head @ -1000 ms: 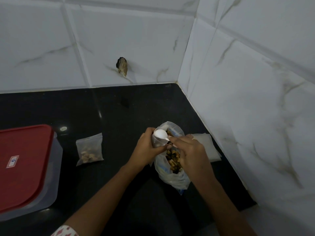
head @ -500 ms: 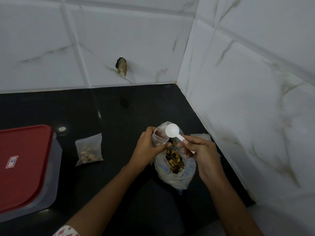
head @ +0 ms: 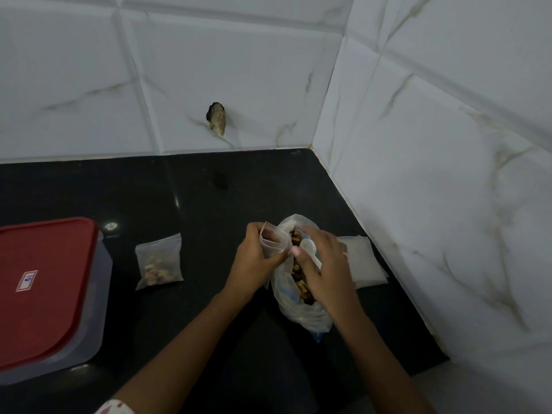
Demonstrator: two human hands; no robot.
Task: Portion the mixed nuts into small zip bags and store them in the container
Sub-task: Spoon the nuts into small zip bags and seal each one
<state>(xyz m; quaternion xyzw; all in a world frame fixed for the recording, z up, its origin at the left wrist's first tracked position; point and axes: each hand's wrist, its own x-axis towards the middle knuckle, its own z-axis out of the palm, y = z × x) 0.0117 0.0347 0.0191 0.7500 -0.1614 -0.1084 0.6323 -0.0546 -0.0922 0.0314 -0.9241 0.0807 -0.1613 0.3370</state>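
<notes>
Both hands work at the big bag of mixed nuts [head: 301, 306], which lies open on the dark tabletop [head: 209, 198] and serves as the landmark. Just left of the big bag's mouth, the left hand [head: 254, 261] pinches a small zip bag [head: 273, 241] by its side, with its opening spread and facing up. Over the nuts in the big bag, the right hand [head: 324, 264] is closed around the handle of a white spoon [head: 309, 249], the bowl dipping toward the nuts. Well left of the big bag lies a filled zip bag [head: 159, 262], flat on the tabletop, and farther left stands the container [head: 95, 309] with its red lid [head: 44, 282] on. Just right of the big bag sits a flat stack of what look like spare bags [head: 363, 262]. To scoop well, I judge the spoon should go in shallow and come up level, so nothing rolls off. Keeping the small bag's mouth touching the big bag's rim would let any stray nut drop back inside. The left fingers should stay clear of the zip strip, leaving the opening wide for tipping.
</notes>
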